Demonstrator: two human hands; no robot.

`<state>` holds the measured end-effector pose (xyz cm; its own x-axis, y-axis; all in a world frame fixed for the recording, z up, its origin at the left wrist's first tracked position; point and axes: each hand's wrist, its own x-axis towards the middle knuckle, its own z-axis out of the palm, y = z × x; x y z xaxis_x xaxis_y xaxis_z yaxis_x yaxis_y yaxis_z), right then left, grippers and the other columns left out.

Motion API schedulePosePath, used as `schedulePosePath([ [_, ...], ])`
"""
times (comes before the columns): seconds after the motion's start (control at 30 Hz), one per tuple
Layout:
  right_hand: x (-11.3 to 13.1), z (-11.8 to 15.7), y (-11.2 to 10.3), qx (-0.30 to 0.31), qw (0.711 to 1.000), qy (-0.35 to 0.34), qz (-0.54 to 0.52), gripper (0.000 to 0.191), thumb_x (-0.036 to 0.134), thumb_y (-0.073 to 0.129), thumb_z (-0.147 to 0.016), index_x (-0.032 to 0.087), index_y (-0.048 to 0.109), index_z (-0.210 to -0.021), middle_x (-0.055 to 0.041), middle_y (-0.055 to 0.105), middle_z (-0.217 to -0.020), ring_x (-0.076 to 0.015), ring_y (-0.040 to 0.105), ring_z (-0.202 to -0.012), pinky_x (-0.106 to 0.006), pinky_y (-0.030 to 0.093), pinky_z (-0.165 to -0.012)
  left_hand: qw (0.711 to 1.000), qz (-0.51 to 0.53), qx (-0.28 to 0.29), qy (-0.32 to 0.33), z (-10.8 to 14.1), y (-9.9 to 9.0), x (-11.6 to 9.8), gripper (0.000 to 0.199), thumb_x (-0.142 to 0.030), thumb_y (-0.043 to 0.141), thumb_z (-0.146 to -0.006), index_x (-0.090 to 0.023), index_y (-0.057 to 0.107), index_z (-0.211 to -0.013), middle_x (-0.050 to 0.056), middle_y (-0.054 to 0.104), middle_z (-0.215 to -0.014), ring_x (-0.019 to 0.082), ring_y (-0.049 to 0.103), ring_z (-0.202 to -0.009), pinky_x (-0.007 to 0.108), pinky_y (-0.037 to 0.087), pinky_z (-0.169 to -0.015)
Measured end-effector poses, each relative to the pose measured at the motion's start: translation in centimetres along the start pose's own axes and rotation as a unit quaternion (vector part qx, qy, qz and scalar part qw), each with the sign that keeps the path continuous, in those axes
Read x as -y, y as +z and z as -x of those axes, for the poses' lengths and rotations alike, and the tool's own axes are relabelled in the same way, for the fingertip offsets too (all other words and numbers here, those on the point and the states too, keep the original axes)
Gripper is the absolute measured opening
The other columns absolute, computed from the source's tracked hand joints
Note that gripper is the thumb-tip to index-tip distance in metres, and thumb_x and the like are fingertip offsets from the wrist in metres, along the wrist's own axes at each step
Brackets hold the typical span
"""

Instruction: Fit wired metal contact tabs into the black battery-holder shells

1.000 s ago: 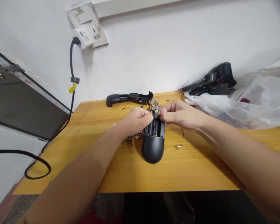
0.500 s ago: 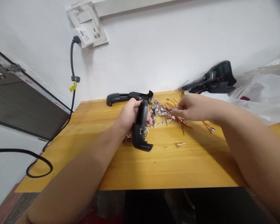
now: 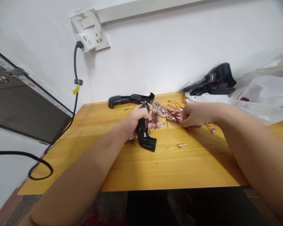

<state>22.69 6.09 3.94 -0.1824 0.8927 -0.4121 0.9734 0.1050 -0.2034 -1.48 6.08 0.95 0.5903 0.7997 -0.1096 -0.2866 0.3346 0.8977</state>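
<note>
My left hand grips a black curved plastic handle shell, thumb across it and other fingers spread behind. The shell is held above the table, its bent end toward me, and a thin red wire shows along it. My right hand is at the right side of a pile of small metal pieces with red wires; its fingers are pinched together, and what is between them is hidden. A second black handle shell lies behind my left hand, near the wall.
More black plastic shells are heaped at the back right beside a clear plastic bag. A small metal pin-like piece lies on the wooden table. At the left, a black cable hangs from a wall socket.
The shell in my left hand has turned, showing more of its inner side and a red wire, and the fingers have spread. My right hand has moved slightly down and right among the wires.
</note>
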Motion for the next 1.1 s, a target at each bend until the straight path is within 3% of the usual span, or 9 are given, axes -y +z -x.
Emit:
schedulePosePath([
  [0.1,0.2,-0.4,0.2,-0.007,1.0,0.001,0.001,0.031,0.049,0.074,-0.078,0.019,0.071,-0.072,-0.005,0.066,-0.068,-0.0192,0.055,-0.057,-0.034,0.038,-0.053,0.998,0.049,0.035,-0.031,-0.3,-0.8,0.4,0.035,-0.028,0.057,-0.058,-0.017,0.052,-0.092,0.007,0.066,-0.083,0.024,0.066,-0.079,0.048,0.058,-0.075],
  [0.17,0.5,-0.8,0.6,-0.052,0.998,-0.004,-0.02,0.028,0.049,0.077,-0.077,0.022,0.073,-0.085,-0.0032,0.068,-0.073,-0.0196,0.058,-0.064,-0.034,0.041,-0.057,0.996,0.044,0.066,-0.038,-0.4,-1.1,0.5,0.042,-0.033,0.053,-0.064,-0.016,0.053,-0.102,0.01,0.068,-0.084,0.027,0.068,-0.078,0.048,0.057,-0.072],
  [0.27,1.0,-1.6,1.4,-0.083,0.996,-0.021,-0.04,0.021,0.041,0.077,-0.077,0.023,0.074,-0.087,-0.0013,0.067,-0.07,-0.0177,0.057,-0.062,-0.032,0.039,-0.057,0.993,0.017,0.109,-0.03,-0.2,-1.0,0.4,0.05,-0.036,0.049,-0.07,-0.012,0.052,-0.114,0.013,0.071,-0.084,0.031,0.071,-0.072,0.044,0.055,-0.068],
  [0.37,1.3,-2.0,1.9,-0.077,0.994,-0.048,-0.061,0.013,0.035,0.071,-0.081,0.022,0.074,-0.08,-0.0004,0.066,-0.067,-0.0161,0.055,-0.062,-0.031,0.037,-0.057,0.991,0.007,0.127,-0.033,0.0,-0.7,0.2,0.05,-0.035,0.047,-0.072,-0.012,0.05,-0.116,0.011,0.072,-0.081,0.032,0.072,-0.068,0.043,0.054,-0.067],
  [0.53,1.2,-1.5,1.4,-0.089,0.987,-0.08,-0.103,0.014,0.029,0.068,-0.081,0.019,0.075,-0.075,-0.0012,0.065,-0.065,-0.0149,0.054,-0.06,-0.029,0.038,-0.058,0.996,-0.001,0.089,-0.027,0.0,-0.8,0.4,0.045,-0.035,0.053,-0.067,-0.016,0.048,-0.108,0.01,0.073,-0.082,0.031,0.073,-0.068,0.042,0.053,-0.067],
  [0.73,0.9,-1.1,0.8,-0.135,0.982,-0.054,-0.118,0.018,0.029,0.067,-0.078,0.018,0.074,-0.065,-0.0005,0.057,-0.054,-0.0131,0.045,-0.052,-0.031,0.032,-0.052,0.996,-0.008,0.09,-0.019,-0.5,-1.4,1.1,0.044,-0.034,0.056,-0.064,-0.018,0.05,-0.105,0.009,0.073,-0.083,0.028,0.071,-0.067,0.042,0.052,-0.067],
  [0.9,0.9,-0.9,0.7,-0.19,0.972,-0.075,-0.117,0.014,0.022,0.068,-0.075,0.02,0.081,-0.079,-0.0019,0.069,-0.068,-0.0164,0.058,-0.062,-0.031,0.042,-0.059,0.997,-0.011,0.079,-0.008,-0.3,-1.2,1.1,0.042,-0.029,0.057,-0.062,-0.018,0.05,-0.102,0.007,0.072,-0.083,0.025,0.07,-0.068,0.04,0.052,-0.068],
  [1.0,1.1,-0.6,0.8,-0.187,0.961,-0.073,-0.191,0.01,0.023,0.071,-0.075,0.019,0.079,-0.08,-0.0026,0.072,-0.072,-0.0162,0.061,-0.064,-0.03,0.045,-0.059,0.997,-0.039,0.059,-0.005,-0.2,-0.8,1.0,0.043,-0.024,0.062,-0.061,-0.018,0.05,-0.103,0.005,0.071,-0.081,0.021,0.067,-0.065,0.037,0.051,-0.066],
  [1.1,1.5,-0.1,0.8,-0.162,0.927,-0.135,-0.31,0.01,0.027,0.074,-0.079,0.017,0.076,-0.08,-0.0038,0.072,-0.074,-0.0142,0.059,-0.062,-0.028,0.045,-0.058,0.996,-0.083,0.024,0.019,-0.1,-0.2,0.9,0.041,-0.021,0.07,-0.066,-0.019,0.05,-0.102,0.002,0.069,-0.076,0.017,0.066,-0.065,0.034,0.051,-0.067],
])
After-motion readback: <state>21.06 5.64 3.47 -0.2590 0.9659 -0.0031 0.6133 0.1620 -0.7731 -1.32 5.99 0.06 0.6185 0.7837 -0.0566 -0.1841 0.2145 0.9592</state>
